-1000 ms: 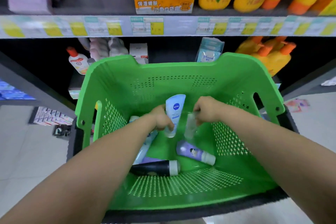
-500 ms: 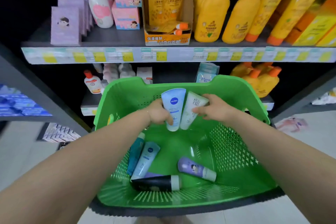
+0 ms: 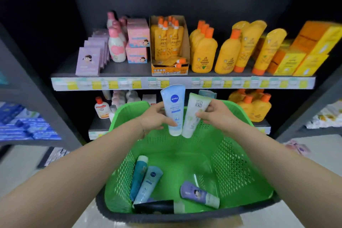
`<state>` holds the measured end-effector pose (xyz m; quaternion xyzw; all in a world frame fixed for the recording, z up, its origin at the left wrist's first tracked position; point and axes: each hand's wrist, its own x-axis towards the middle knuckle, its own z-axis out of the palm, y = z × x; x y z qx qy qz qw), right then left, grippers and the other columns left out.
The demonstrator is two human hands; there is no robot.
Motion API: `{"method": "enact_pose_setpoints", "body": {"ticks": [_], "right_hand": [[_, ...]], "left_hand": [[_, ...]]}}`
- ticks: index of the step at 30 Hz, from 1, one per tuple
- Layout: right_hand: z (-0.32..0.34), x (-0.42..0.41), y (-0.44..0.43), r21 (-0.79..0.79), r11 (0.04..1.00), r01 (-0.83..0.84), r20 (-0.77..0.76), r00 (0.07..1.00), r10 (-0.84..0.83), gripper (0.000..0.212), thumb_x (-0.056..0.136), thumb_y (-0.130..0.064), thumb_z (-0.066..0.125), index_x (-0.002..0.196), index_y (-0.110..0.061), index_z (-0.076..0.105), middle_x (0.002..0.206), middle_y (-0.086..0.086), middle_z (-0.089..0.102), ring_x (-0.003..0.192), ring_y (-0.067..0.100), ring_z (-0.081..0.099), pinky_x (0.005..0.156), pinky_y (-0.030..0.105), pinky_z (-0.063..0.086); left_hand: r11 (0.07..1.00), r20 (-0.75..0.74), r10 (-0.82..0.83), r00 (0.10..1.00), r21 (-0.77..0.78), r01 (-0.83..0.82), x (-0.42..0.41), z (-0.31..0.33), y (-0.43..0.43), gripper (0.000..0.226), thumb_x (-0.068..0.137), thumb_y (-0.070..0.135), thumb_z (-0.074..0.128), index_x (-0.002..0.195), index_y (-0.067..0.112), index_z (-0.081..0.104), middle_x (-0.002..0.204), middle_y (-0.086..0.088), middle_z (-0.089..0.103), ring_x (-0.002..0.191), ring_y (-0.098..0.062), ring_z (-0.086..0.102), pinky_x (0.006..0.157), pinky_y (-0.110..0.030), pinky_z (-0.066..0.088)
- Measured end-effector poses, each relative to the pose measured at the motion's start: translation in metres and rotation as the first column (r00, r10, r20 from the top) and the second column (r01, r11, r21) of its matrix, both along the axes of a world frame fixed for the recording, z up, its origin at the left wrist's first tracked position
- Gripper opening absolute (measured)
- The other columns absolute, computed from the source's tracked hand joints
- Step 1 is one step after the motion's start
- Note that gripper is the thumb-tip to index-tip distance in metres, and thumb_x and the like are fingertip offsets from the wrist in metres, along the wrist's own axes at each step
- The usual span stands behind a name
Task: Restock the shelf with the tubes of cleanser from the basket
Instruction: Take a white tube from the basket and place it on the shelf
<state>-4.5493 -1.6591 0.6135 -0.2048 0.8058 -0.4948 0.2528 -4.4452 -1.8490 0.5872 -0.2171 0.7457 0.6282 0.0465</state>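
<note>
L hand (image 3: 155, 116) grips blue tube (image 3: 173, 109) cap-down; R hand (image 3: 216, 114) pinches white-green tube (image 3: 194, 114). Both are held above basket (image 3: 240, 153) rim, facing shelf (image 3: 222, 83) at 12 o'clock (upright hold likely suits standing placement). Four more tubes (image 3: 146, 183) lie on basket floor, approx. 6 o'clock.

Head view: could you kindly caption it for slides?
Left hand holds a pale blue tube, right hand a pale green tube, above the green plastic basket.
</note>
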Motion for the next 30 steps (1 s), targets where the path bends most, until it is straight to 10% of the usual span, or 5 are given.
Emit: {"method": "enact_pose_setpoints", "body": {"ticks": [8,12,14,22,30], "right_hand": [[0.046,0.000,-0.006,-0.133,0.991,0.024,-0.183,0.982,-0.049,0.021,0.093,-0.003,0.059,0.112,-0.012,0.060,0.107,0.003,0.069,0.081,0.000,0.062,0.065,0.014,0.048],[0.072,-0.004,-0.011,-0.197,0.980,0.021,-0.247,0.966,-0.070,0.020,0.093,-0.004,0.060,0.111,-0.013,0.061,0.110,0.007,0.070,0.098,0.018,0.066,0.087,0.038,0.055],[0.087,-0.007,-0.013,-0.217,0.976,0.011,-0.268,0.961,-0.071,0.021,0.093,-0.004,0.060,0.114,-0.009,0.061,0.111,0.007,0.070,0.095,0.014,0.066,0.077,0.029,0.054],[0.149,-0.005,-0.021,-0.345,0.938,-0.045,-0.358,0.930,-0.087,0.026,0.093,-0.004,0.060,0.116,-0.014,0.053,0.105,0.001,0.069,0.084,-0.001,0.064,0.058,0.010,0.048],[0.198,-0.008,-0.028,-0.380,0.919,-0.108,-0.424,0.903,-0.069,0.023,0.094,-0.007,0.060,0.101,-0.029,0.056,0.108,-0.002,0.070,0.094,0.007,0.067,0.071,0.022,0.053]], "left_hand": [[1.000,-0.179,0.012,0.984,-0.018,-0.015,0.002,0.042,0.004,0.045,0.080,0.022,0.076,0.119,0.038,0.060,0.115,0.008,0.069,0.112,-0.018,0.061,0.095,-0.045,0.045],[0.999,-0.245,0.040,0.969,-0.006,-0.042,0.001,0.066,0.003,0.045,0.077,0.017,0.078,0.117,0.033,0.063,0.113,0.002,0.070,0.110,-0.024,0.063,0.099,-0.053,0.045],[0.998,-0.280,0.058,0.958,-0.002,-0.061,0.000,0.080,0.002,0.051,0.067,0.025,0.082,0.115,0.033,0.064,0.112,0.002,0.071,0.111,-0.026,0.063,0.098,-0.055,0.046],[0.990,-0.411,0.137,0.901,0.028,-0.138,-0.005,0.131,-0.006,0.032,0.081,0.013,0.075,0.105,0.024,0.056,0.107,-0.003,0.073,0.090,-0.017,0.067,0.076,-0.036,0.047],[0.990,-0.521,0.128,0.844,0.019,-0.139,-0.002,0.179,-0.009,0.027,0.086,0.009,0.070,0.108,0.017,0.057,0.099,-0.003,0.074,0.084,-0.017,0.071,0.072,-0.034,0.052]]}}
